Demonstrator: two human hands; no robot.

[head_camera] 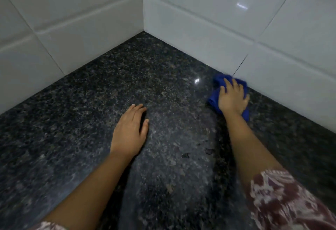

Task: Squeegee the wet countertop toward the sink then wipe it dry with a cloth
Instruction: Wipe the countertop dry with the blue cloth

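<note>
Right hand [233,98] presses cloth [218,81] on countertop [87,120] beside tiled wall [276,69].

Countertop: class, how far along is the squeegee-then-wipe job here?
Squeegeeing seems over, since wiping is under way. In hand: the right hand presses a blue cloth on the countertop beside the tiled wall; the left hand rests flat. Left: small wet-looking spots nearer the front probably need wiping.

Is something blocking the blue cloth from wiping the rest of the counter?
Only the left hand, resting flat on the countertop left of the cloth. The right hand presses the cloth beside the tiled wall.
</note>
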